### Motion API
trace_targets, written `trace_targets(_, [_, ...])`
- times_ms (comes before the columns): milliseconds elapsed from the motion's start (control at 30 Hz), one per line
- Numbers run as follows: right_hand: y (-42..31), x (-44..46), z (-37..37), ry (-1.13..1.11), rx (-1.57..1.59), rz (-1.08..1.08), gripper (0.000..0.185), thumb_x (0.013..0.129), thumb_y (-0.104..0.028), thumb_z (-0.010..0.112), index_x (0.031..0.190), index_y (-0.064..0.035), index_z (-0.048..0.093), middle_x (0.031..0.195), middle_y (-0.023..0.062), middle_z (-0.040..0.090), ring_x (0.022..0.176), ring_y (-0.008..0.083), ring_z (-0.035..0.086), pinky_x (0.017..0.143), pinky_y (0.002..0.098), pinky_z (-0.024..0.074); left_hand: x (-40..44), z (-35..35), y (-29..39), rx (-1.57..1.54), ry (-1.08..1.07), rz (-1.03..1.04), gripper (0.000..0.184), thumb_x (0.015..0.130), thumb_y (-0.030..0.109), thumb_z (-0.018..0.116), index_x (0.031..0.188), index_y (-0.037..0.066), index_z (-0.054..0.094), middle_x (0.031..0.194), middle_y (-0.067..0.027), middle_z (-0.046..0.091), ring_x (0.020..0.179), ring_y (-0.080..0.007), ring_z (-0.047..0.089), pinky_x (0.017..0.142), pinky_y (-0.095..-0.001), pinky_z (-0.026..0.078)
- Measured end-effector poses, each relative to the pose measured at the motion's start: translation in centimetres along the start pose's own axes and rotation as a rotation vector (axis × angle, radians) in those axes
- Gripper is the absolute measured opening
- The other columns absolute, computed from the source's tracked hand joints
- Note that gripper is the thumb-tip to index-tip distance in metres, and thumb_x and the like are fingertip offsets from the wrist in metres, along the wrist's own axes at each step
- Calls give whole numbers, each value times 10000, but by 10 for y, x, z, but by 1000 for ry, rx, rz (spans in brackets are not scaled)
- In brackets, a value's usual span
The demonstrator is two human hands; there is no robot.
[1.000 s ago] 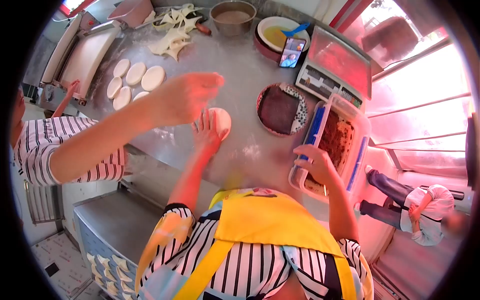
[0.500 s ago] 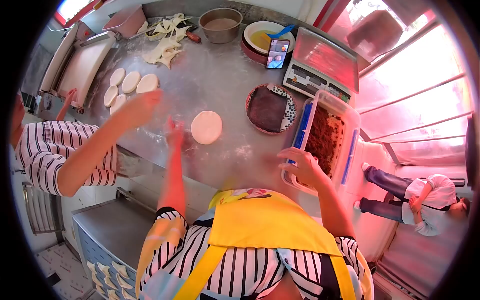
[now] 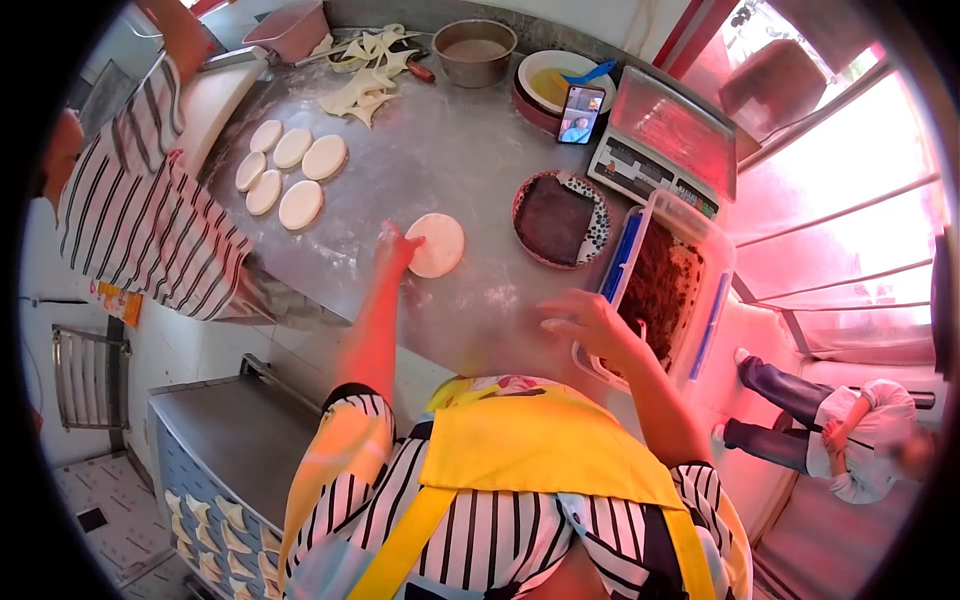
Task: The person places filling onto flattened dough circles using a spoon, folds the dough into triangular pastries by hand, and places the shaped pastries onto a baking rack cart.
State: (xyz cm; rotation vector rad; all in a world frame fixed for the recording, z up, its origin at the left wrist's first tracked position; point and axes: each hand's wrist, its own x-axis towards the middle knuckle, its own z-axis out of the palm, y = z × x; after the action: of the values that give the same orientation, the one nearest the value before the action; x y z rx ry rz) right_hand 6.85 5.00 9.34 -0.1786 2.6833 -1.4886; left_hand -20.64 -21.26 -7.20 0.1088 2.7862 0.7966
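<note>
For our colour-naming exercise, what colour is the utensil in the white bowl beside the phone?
The utensil is blue; the head view shows it best.

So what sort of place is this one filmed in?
Probably a small bakery or pastry kitchen: flattened dough rounds lie on a floured metal worktable, a digital scale stands on it, and shaped dough pieces sit in rows at lower left.
</note>
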Motion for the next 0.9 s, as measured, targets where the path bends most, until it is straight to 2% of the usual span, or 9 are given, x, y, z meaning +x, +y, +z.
trace_targets(133, [12,28,25,-71,175,56,222,834,-211,633,972,-40,665,925,100,652,925,240,599,793,338,479,19,19,-1,31,-109,48,442,702,280,748,982,-17,577,1035,-178,612,919,-351,607,762,-430,488])
trace_targets(233, [9,63,41,-213,437,493,311,886,-264,586,1112,-51,603,1095,89,621,1041,236,572,840,368,477,-26,-33,49,-138,-18,326,320,747,222,696,928,-14,579,1024,-161,609,903,-351,597,744,-444,484])
trace_targets(300, [22,88,60,-84,1139,511,437,911,-324,552,1246,-49,494,1215,123,547,1126,266,520,926,415,433,-77,-51,82,-328,114,585,261,775,184,659,928,-9,572,1020,-151,607,916,-354,581,754,-446,477])
trace_targets(333, [26,99,68,-13,1488,509,504,924,-354,534,1313,-47,439,1275,141,510,1169,280,494,969,438,411,-94,-48,87,-326,113,660,254,803,176,628,974,-3,573,1053,-147,602,965,-351,568,790,-423,474])
trace_targets(433, [4,136,71,114,1854,520,605,942,-421,462,1382,-41,294,1378,164,396,1236,321,426,1031,505,342,-133,-42,92,-343,-8,843,357,845,217,594,1143,29,540,1201,-143,550,1125,-341,503,928,-415,415])
trace_targets(567, [38,144,89,186,1794,486,565,951,-412,448,1367,-53,317,1368,166,402,1264,335,398,1033,541,334,-140,-74,77,-68,115,1007,580,854,338,590,1349,86,421,1397,-130,408,1307,-311,363,1076,-503,239])
trace_targets(667, [36,137,94,159,1887,517,520,963,-383,431,1366,-71,327,1382,148,393,1281,339,379,1032,565,325,-128,-78,74,109,-52,1008,689,824,419,612,1386,97,378,1434,-142,354,1361,-302,272,1093,-552,133])
trace_targets(767, [27,139,87,303,1782,588,500,954,-366,458,1367,-109,342,1398,116,385,1288,336,370,1032,597,300,-82,-61,-4,417,-6,512,629,821,418,621,1331,99,438,1391,-158,405,1317,-322,334,1044,-535,248])
trace_targets(900, [38,112,56,324,1724,475,527,937,-381,492,1359,-99,351,1385,123,403,1280,335,382,1043,568,300,-58,-49,-17,-40,146,350,555,829,384,640,1281,101,483,1249,-175,518,1192,-305,478,923,-472,412])
